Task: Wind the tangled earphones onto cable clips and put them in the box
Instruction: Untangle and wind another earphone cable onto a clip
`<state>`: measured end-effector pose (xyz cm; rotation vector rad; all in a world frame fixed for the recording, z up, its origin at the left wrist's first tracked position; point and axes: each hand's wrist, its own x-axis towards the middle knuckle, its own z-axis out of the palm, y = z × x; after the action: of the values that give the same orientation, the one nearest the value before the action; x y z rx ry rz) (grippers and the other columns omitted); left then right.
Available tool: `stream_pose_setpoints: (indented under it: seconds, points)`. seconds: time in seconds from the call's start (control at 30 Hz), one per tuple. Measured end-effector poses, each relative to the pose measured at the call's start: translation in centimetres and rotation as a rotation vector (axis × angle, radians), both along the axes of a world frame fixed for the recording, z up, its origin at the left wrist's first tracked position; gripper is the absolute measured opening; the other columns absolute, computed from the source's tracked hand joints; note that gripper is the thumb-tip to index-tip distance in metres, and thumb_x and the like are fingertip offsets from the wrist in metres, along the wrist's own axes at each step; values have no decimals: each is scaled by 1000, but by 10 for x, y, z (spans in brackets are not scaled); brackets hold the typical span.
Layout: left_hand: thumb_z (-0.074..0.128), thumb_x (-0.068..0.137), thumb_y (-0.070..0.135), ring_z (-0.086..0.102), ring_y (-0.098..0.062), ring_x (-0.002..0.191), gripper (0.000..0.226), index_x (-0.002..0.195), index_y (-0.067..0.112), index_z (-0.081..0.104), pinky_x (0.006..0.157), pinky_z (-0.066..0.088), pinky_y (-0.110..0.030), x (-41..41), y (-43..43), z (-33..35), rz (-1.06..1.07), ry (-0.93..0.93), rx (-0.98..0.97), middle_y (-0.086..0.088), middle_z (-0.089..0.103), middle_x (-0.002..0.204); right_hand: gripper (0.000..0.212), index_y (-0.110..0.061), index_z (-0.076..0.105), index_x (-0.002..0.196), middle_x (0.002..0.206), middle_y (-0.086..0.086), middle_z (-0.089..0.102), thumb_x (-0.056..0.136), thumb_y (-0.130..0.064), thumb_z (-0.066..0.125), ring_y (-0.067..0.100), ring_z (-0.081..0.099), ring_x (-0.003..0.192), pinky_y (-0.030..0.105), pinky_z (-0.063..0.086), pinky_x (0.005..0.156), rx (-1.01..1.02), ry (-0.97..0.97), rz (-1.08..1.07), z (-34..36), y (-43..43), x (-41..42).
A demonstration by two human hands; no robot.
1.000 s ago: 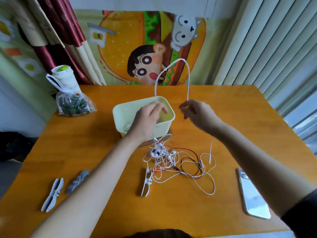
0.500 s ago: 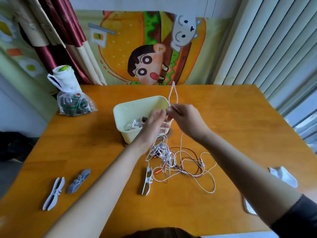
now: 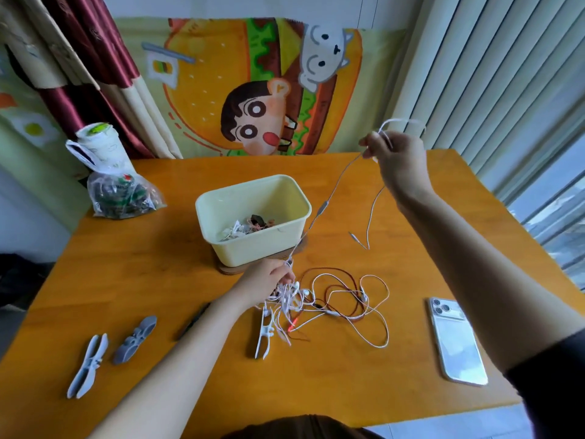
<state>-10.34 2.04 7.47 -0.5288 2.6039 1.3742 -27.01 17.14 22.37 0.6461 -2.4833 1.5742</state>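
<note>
A tangle of white and red earphones [image 3: 335,299] lies on the orange table in front of a pale yellow box [image 3: 253,198] that holds wound earphones. My left hand [image 3: 269,280] grips the knotted part of the tangle just before the box. My right hand [image 3: 395,153] is raised to the right and pinches a white cable [image 3: 332,191] pulled taut from the tangle; its plug end [image 3: 356,237] dangles below. A white cable clip [image 3: 264,335] lies under the tangle. A white clip [image 3: 87,364] and a grey clip [image 3: 134,339] lie at the front left.
A white phone [image 3: 456,340] lies at the front right. A plastic bag with a white pouch [image 3: 114,188] sits at the back left corner. A dark pen [image 3: 193,321] lies beside my left forearm. The box stands on a wooden coaster [image 3: 231,269].
My right hand has swung up and to the right, drawing the white cable out of the tangle. My left hand has dropped from the box rim down to the knot.
</note>
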Motion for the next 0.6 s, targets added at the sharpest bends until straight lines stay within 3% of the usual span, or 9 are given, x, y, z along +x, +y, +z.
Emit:
stream_pose_setpoints:
  seconds: [0.1, 0.2, 0.27, 0.33, 0.43, 0.53, 0.6]
  points:
    - [42, 102, 20, 65, -22, 95, 31, 85, 21, 68, 89, 48, -33, -10, 5, 27, 92, 139, 93, 3, 71, 90, 32, -2, 70, 85, 63, 2, 57, 96, -24, 50, 4, 42, 47, 18, 28, 48, 241, -115, 33, -28, -1, 5]
    - [43, 101, 20, 66, -17, 94, 28, 88, 20, 69, 84, 47, -21, -17, 13, 54, 168, 300, 166, 2, 72, 89, 34, 2, 70, 92, 68, 10, 58, 96, -26, 51, 14, 45, 56, 27, 32, 53, 398, -249, 184, -58, -6, 24]
    - [44, 101, 23, 66, -22, 83, 28, 91, 20, 70, 70, 46, -23, -18, 16, 62, 190, 351, 152, 3, 73, 84, 28, 1, 68, 98, 83, 11, 63, 94, -23, 55, 17, 53, 74, 26, 35, 61, 404, -260, 304, -70, -11, 41]
    - [46, 100, 26, 55, -24, 64, 28, 92, 20, 72, 58, 36, -27, -18, 17, 65, 205, 393, 131, -7, 72, 77, 25, 0, 67, 98, 87, 8, 65, 91, -23, 60, 14, 54, 77, 26, 37, 62, 375, -233, 405, -76, -16, 55]
    - [51, 98, 27, 53, -19, 67, 28, 91, 12, 74, 62, 39, -29, -18, 20, 69, 224, 433, 101, -22, 65, 84, 7, -14, 63, 82, 78, 0, 65, 87, -17, 65, 4, 53, 65, 20, 38, 60, 285, -194, 460, -78, -21, 66]
    - [51, 98, 25, 64, -13, 86, 24, 90, 22, 74, 79, 48, -25, -16, 20, 70, 256, 443, 205, -5, 71, 89, 6, -18, 63, 82, 69, -9, 61, 87, -20, 65, -5, 51, 60, 10, 35, 54, 280, -189, 473, -80, -24, 70]
    - [50, 99, 26, 62, -16, 69, 28, 83, 32, 72, 66, 45, -23, -14, 18, 69, 274, 442, 243, -3, 68, 74, 20, -8, 64, 79, 63, -7, 57, 88, -26, 64, -1, 45, 52, 13, 31, 50, 315, -226, 473, -84, -24, 72]
